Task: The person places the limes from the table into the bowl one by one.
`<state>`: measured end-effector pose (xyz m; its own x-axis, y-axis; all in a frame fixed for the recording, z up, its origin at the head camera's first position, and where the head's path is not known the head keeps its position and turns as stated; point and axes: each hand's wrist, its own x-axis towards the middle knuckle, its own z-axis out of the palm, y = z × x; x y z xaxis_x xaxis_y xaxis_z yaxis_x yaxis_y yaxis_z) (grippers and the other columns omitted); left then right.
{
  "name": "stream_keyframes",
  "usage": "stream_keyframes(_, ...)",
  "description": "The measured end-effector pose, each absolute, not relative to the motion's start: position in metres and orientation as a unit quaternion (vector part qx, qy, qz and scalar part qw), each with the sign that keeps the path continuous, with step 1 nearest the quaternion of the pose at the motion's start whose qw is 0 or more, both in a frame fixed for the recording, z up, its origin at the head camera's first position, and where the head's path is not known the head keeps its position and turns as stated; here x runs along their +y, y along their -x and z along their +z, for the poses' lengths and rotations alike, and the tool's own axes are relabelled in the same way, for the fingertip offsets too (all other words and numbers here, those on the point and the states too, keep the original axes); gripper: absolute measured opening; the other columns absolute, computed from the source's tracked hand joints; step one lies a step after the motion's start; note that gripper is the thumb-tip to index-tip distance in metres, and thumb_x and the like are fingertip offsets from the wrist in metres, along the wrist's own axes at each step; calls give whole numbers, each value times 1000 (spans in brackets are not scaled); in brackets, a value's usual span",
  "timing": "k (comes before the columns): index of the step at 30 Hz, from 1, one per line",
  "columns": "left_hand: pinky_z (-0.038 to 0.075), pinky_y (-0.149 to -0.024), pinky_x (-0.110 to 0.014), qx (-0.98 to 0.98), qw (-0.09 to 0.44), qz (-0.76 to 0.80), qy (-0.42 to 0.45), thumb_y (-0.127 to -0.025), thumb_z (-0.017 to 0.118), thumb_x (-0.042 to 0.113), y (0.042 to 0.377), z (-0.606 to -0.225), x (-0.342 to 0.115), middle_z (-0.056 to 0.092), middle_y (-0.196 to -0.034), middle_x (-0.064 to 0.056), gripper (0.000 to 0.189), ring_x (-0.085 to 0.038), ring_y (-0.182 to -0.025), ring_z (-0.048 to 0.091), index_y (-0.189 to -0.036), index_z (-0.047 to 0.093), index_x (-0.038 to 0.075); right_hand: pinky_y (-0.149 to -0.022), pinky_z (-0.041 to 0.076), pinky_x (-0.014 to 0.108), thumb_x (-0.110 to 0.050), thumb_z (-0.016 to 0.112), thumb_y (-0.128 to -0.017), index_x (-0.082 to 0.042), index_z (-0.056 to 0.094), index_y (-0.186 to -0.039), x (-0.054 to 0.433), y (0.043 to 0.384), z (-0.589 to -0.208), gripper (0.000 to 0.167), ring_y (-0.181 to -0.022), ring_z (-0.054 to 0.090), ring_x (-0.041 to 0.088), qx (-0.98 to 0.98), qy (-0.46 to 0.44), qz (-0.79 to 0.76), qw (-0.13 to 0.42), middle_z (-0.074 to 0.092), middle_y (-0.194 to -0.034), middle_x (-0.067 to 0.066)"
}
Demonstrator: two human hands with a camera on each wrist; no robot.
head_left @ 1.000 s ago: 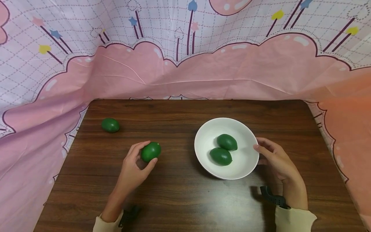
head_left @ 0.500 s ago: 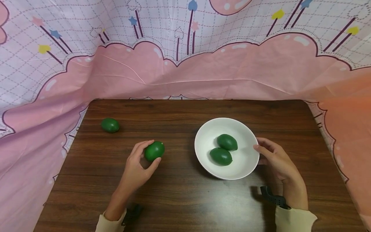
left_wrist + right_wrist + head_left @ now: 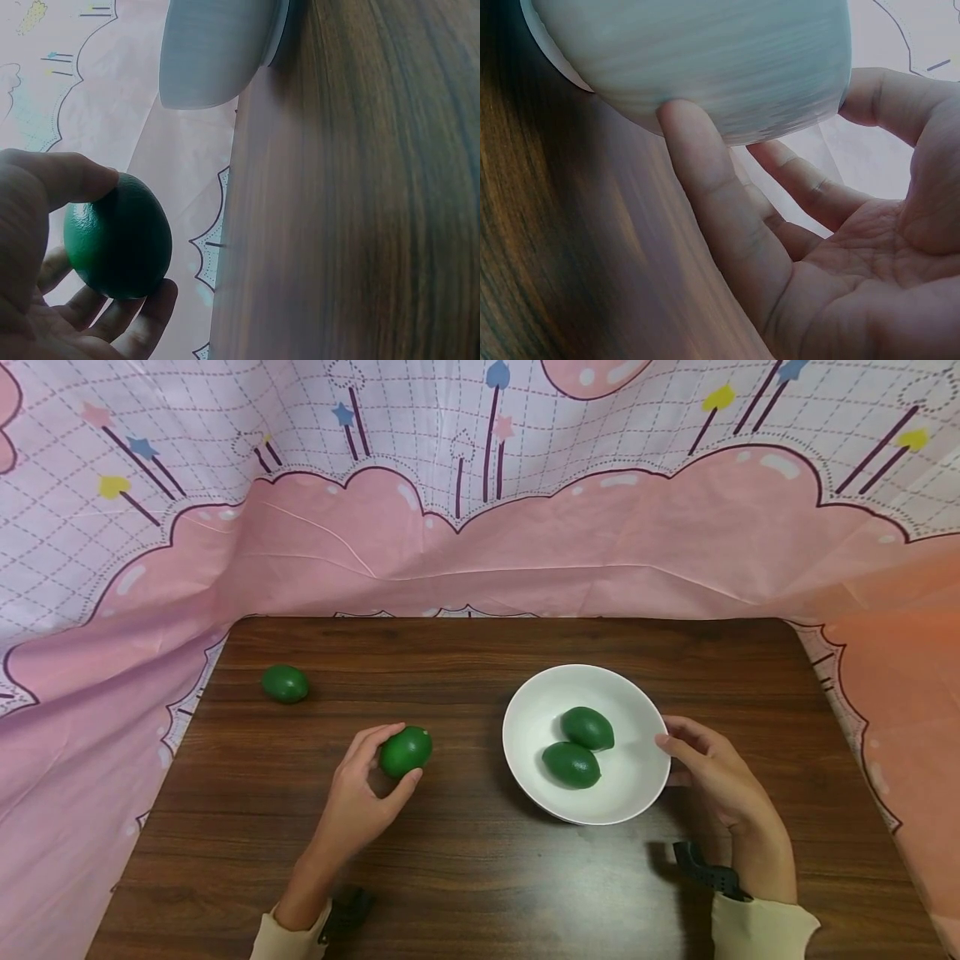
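My left hand (image 3: 363,806) holds a green lime (image 3: 406,752) between thumb and fingertips, left of the bowl. In the left wrist view the lime (image 3: 120,244) is raised off the tabletop, thumb on one side and fingertips on the other. A white bowl (image 3: 633,772) stands right of centre with two limes inside, one lime (image 3: 587,728) behind the other lime (image 3: 572,765). At its right side my right hand (image 3: 723,781) grips it, thumb at the rim. In the right wrist view the fingers touch the outer wall of the bowl (image 3: 712,60).
Another lime (image 3: 285,683) lies at the back left of the dark wooden table (image 3: 480,893). A pink patterned cloth (image 3: 480,552) hangs behind the table and along its sides. Each wrist wears a black strap, such as the right strap (image 3: 708,870).
My left hand has moved a little to the right with the lime, toward the bowl. The right hand and the bowl have stayed in place.
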<state>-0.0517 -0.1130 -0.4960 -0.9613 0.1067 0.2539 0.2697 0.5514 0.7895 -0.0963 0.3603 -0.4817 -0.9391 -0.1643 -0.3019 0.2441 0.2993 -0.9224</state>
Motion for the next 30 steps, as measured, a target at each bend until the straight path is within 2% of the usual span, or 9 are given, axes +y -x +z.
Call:
stream_keyframes(4, 61, -96, -41, -876, 85, -463, 110, -92, 84, 16, 53, -497, -111, 56, -146, -6, 64, -21, -126, 65, -150, 56, 14, -82, 65, 34, -33, 56, -110, -1, 48, -151, 360, 97, -481, 53, -99, 72, 7, 788, -24, -590, 173, 66, -116, -17)
stream_keyframes(8, 61, -97, -43, -875, 82, -464, 112, -92, 83, 18, 53, -497, -108, 55, -147, -6, 64, -21, -126, 64, -150, 56, 17, -82, 65, 34, -33, 56, -110, -1, 48, -151, 360, 98, -481, 52, -99, 72, 6, 790, -23, -588, 171, 66, -116, -18)
stream_keyframes(13, 60, -98, -44, -871, 84, -470, 119, -93, 83, 17, 54, -496, -106, 56, -146, -6, 63, -21, -126, 64, -149, 56, 15, -82, 65, 33, -33, 57, -110, -2, 48, -151, 361, 97, -481, 53, -98, 73, 6, 792, -25, -586, 171, 66, -116, -19)
stream_keyframes(18, 60, -96, -39, -873, 85, -464, 123, -93, 83, 18, 56, -494, -104, 57, -145, -5, 62, -20, -124, 64, -149, 57, 11, -81, 65, 34, -32, 57, -110, -2, 49, -151, 361, 96, -483, 52, -98, 74, 7, 790, -23, -589, 168, 67, -116, -19)
stream_keyframes(30, 59, -90, -31, -870, 80, -469, 125, -92, 83, 17, 58, -491, -100, 56, -145, -6, 63, -19, -119, 66, -149, 57, 13, -81, 65, 34, -32, 57, -110, -2, 49, -151, 361, 96, -483, 51, -98, 73, 8, 790, -22, -590, 168, 67, -115, -16)
